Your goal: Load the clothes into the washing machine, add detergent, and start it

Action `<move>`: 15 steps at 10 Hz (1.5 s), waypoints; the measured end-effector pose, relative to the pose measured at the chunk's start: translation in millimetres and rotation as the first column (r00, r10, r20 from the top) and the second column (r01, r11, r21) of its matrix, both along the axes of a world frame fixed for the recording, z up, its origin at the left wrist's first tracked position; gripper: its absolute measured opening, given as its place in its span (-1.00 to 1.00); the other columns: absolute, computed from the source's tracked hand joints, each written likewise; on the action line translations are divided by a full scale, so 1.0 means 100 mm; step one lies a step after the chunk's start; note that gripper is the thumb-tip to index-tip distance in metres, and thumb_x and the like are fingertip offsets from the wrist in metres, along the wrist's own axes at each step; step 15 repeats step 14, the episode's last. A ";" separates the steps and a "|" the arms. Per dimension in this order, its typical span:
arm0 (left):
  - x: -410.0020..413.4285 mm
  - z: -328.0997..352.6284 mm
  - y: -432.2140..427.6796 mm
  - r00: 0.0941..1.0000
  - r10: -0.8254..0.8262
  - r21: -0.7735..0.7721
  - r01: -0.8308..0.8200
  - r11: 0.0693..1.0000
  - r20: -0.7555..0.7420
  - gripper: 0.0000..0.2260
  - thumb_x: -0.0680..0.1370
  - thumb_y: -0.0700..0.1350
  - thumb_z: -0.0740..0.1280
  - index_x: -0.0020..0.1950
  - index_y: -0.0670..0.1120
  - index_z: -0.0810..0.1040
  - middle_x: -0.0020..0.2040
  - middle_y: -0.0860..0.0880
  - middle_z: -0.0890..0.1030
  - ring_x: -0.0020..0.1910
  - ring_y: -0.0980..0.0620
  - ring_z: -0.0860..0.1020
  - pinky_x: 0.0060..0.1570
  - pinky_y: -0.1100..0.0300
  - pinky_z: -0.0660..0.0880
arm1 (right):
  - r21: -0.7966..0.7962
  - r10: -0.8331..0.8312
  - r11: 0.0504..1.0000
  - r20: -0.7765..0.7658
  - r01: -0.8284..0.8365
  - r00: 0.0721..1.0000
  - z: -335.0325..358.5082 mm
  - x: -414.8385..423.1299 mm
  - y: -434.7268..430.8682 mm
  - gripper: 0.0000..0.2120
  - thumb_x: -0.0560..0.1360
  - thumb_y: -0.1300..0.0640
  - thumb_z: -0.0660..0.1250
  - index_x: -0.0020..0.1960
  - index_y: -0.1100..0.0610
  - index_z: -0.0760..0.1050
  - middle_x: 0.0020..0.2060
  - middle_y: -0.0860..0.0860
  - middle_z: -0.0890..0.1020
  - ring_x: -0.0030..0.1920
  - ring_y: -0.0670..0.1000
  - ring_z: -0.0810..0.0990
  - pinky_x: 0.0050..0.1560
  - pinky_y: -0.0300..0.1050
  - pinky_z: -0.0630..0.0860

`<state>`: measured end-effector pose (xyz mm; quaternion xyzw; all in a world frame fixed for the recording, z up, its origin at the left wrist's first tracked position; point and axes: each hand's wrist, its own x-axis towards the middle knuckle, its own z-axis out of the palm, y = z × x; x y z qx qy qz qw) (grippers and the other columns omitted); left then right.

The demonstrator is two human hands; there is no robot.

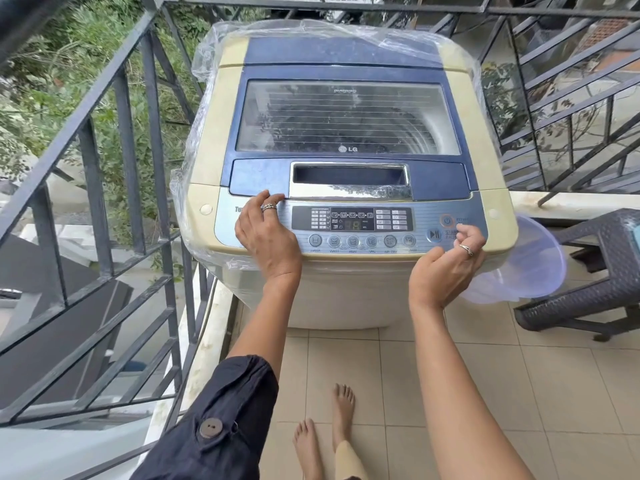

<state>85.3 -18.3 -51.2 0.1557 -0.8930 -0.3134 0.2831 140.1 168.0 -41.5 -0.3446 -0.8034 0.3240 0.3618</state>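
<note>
while the lid (348, 116) of the washing machine (346, 168) lies shut just beyond both hands, the work looks to be at the last step: starting the cycle. any clothes inside cannot be made out through the glass, which mostly reflects leaves, and no detergent is in sight.

the left hand (266, 233) rests flat and open on the near-left part of the control panel (349, 225), fingertips touching the blue edge of the lid and holding nothing. the right hand (446, 265) hovers over the panel's right end, fingers loosely curled and empty, the forefinger bent close to the power button (447, 220) and start/pause button (434, 234); i cannot tell whether it touches either.

digits seem lit on the display (351, 220) between the hands, so the power is probably on. if so, the next move calls for a short, firm press on start/pause, just left of the right fingertips.

a loose clear plastic cover (207, 50) wraps the machine's far and left sides, clear of the buttons. a pale plastic tub (530, 265) sits just right of the right hand, a dark wicker stool (609, 271) beyond it, and a metal railing (121, 133) stands left of the left arm. nothing blocks the panel.
</note>
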 end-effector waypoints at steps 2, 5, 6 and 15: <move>-0.01 -0.01 0.00 1.000 0.006 0.006 -0.006 1.000 -0.001 -0.60 0.40 -0.40 0.14 0.06 -0.08 0.62 0.17 -0.06 0.58 0.23 -0.14 0.50 0.28 -0.08 0.32 | 0.004 -0.010 1.000 -0.004 0.010 1.000 0.01 0.01 -0.01 -0.54 0.28 0.41 0.06 0.16 0.29 0.39 0.08 0.19 0.56 0.13 0.22 0.49 0.06 -0.03 0.41; 0.00 0.00 0.01 1.000 0.009 0.000 -0.009 1.000 -0.007 -0.60 0.40 -0.39 0.13 0.06 -0.08 0.62 0.17 -0.06 0.58 0.22 -0.13 0.50 0.27 -0.07 0.33 | 0.020 -0.011 1.000 -0.014 0.012 1.000 0.00 0.00 -0.01 -0.54 0.28 0.42 0.06 0.15 0.29 0.40 0.07 0.19 0.57 0.12 0.22 0.50 0.08 -0.07 0.41; 0.00 0.00 0.01 1.000 0.011 -0.003 -0.011 1.000 -0.008 -0.60 0.39 -0.40 0.15 0.06 -0.08 0.62 0.16 -0.06 0.59 0.22 -0.13 0.51 0.28 -0.07 0.33 | 0.019 -0.014 1.000 -0.017 0.014 1.000 0.00 0.00 -0.01 -0.54 0.28 0.42 0.06 0.15 0.29 0.40 0.06 0.19 0.57 0.13 0.21 0.50 0.08 -0.08 0.41; -0.09 0.32 0.13 0.993 0.055 -0.001 -0.055 0.998 0.106 -0.54 0.45 -0.39 0.18 0.25 0.00 0.51 0.27 0.02 0.51 0.32 -0.02 0.41 0.35 0.01 0.12 | 0.021 0.132 0.991 -0.011 -0.132 0.991 0.27 -0.24 -0.11 -0.68 0.35 0.32 0.18 0.10 0.27 0.46 0.05 0.19 0.55 0.08 0.17 0.42 0.11 -0.07 0.31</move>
